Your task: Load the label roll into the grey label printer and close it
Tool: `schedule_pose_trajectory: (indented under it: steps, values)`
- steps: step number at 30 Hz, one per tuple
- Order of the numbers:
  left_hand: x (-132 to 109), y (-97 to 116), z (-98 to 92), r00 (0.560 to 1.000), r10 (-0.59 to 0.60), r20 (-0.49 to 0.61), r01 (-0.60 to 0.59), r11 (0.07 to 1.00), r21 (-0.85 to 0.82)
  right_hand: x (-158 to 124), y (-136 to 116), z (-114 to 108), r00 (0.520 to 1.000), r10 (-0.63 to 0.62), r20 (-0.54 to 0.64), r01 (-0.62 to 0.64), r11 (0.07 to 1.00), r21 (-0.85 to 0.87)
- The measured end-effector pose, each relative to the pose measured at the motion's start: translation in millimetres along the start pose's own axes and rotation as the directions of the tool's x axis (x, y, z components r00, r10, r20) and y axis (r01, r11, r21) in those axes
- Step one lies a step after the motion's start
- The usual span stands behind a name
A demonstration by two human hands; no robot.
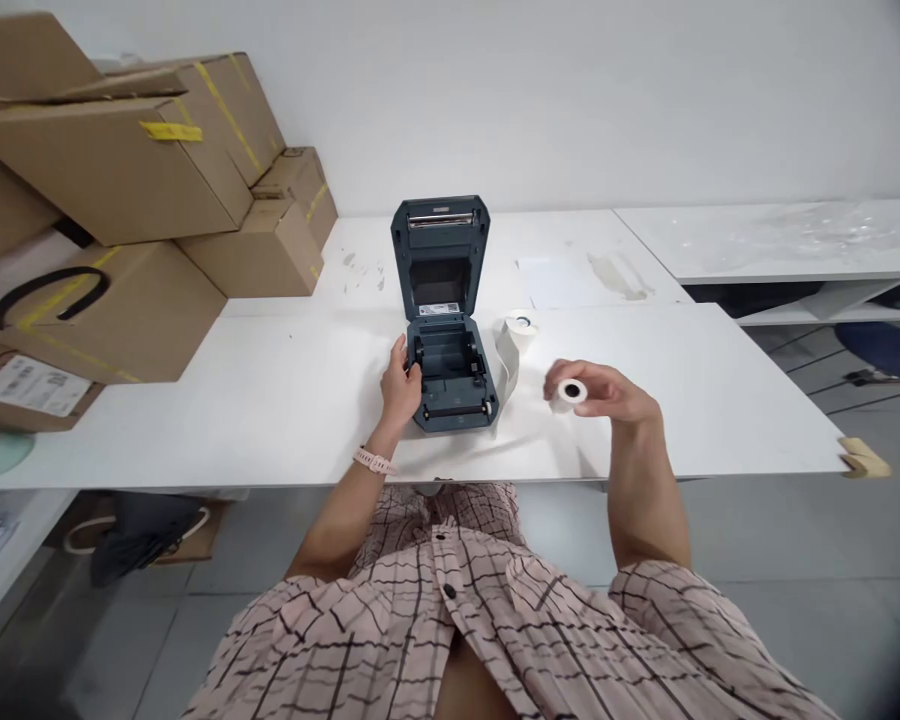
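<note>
A dark grey label printer (pixel 454 385) stands on the white table with its lid (pixel 441 255) raised and its inside bare to view. My left hand (pixel 401 385) grips the printer's left side, fingers bent at the edge of the casing. To the right, my right hand (pixel 607 390) holds a small white paper roll (pixel 571 392) above the table, its dark round core facing me. Beside the printer lies another white label roll (pixel 521 332), with a loose strip (pixel 507 365) hanging down along the printer's right side.
Brown cardboard boxes (pixel 150 170) with yellow tape are stacked at the left of the white table (pixel 292 400). A white wall rises behind. At the right front corner sits a tan corner guard (pixel 864 457). A dark blue stool (pixel 885 350) stands beyond the right edge.
</note>
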State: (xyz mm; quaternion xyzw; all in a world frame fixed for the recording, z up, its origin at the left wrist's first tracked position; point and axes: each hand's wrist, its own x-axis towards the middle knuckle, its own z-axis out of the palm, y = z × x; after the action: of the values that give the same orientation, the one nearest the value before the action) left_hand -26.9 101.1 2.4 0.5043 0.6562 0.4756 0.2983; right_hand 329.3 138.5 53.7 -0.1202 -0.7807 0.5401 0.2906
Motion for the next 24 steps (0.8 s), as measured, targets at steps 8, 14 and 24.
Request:
schedule_pose_trajectory:
  steps: [8,14,24]
  values:
    - [2.4,-4.9,0.0,1.000,0.017,0.001,-0.017,1.000,0.026,-45.2,63.3,-22.8,0.769,0.368,-0.523,-0.356,0.926,0.128]
    - [3.6,-9.0,-1.0,1.000,0.026,0.016,-0.026,0.999,0.021,-31.4,96.6,-28.9,0.657,0.428,-0.620,-0.397,0.896,0.198]
    - [0.2,5.5,-2.2,0.998,0.054,0.013,-0.055,0.989,0.138,16.5,54.8,-67.7,0.730,0.379,-0.569,-0.496,0.866,-0.060]
